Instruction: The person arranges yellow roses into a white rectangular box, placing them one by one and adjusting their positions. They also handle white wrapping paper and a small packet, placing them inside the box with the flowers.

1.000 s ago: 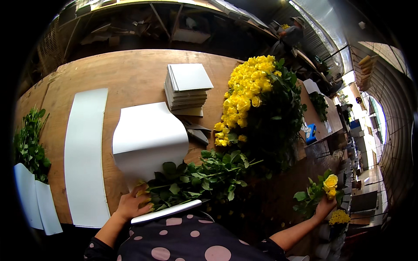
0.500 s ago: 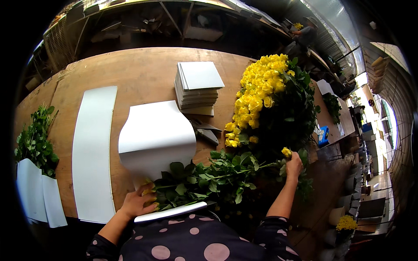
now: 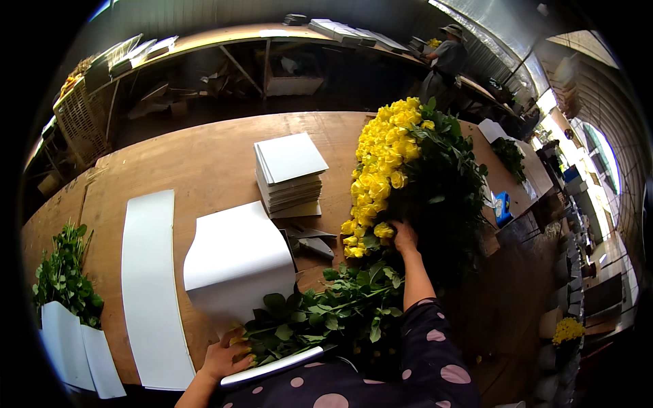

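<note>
No words, labels, brands, numbers or signs can be read. Any print on the small blue object [image 3: 503, 208], to the right of the yellow roses [image 3: 382, 170], is too small to make out.
</note>
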The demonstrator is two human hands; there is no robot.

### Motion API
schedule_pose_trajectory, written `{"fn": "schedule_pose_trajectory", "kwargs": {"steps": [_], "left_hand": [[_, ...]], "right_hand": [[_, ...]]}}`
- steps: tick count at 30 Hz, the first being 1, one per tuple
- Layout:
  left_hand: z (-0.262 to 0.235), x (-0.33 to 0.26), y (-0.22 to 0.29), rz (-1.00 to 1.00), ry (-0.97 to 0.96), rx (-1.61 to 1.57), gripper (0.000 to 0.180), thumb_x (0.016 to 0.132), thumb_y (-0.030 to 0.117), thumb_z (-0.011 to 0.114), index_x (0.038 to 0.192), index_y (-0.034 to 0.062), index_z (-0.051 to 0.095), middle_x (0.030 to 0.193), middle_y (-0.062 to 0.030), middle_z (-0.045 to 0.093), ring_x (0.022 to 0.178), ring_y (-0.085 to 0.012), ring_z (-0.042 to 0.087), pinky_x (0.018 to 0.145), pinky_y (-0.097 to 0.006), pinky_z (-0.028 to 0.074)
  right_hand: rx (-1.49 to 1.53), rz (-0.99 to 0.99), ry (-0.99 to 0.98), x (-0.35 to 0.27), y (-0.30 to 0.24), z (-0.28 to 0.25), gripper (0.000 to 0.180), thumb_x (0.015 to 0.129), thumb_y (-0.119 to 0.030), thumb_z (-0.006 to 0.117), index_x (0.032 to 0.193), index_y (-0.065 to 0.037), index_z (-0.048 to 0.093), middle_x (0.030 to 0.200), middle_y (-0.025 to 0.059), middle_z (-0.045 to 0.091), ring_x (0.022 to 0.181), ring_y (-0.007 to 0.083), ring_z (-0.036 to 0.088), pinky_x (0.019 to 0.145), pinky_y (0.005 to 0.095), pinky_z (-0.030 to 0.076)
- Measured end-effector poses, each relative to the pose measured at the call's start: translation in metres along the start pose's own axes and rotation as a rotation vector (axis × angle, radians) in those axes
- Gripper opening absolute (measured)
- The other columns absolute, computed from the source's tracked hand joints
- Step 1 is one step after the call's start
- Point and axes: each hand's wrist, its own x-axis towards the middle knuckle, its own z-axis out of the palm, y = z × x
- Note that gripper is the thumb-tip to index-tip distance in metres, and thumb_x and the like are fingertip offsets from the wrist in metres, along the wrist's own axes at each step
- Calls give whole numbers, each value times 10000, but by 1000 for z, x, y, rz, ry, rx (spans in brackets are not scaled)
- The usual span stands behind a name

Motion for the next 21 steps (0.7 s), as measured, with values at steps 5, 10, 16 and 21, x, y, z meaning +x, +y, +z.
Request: {"fn": "schedule_pose_trajectory", "kwargs": {"steps": [5,10,16,21], "left_hand": [[9,-16,-10,-89,-50,28,328,655,366,657,903,153,634,1183,-86,454,974,-242,550,671,-368,505],[12,-6,-10,-27,-59,37,331,662,383,657,901,156,635,1189,-85,452,984,-248,541,684,-375,501],[10,-14,-19,-4,-43,52,332,672,395,657,910,164,631,1191,-77,450,978,-249,542,686,-375,501],[16,-12,-25,34,-43,78,339,679,407,649,920,169,627,1196,-67,441,965,-249,547,674,-378,500]], "right_hand": [[679,-325,283,-5,-7,-45,265,740,31,585,998,-31,600,936,53,630,867,146,591,790,261,446],[771,-367,626,-65,-15,-144,166,757,-20,579,918,-2,613,909,88,625,808,179,603,715,277,458],[486,-401,980,-108,-15,-174,180,749,-52,562,919,3,582,908,98,609,828,223,604,724,298,459],[470,-309,910,-113,17,-168,210,803,-72,529,998,6,535,890,106,602,839,217,597,730,307,448]]}}
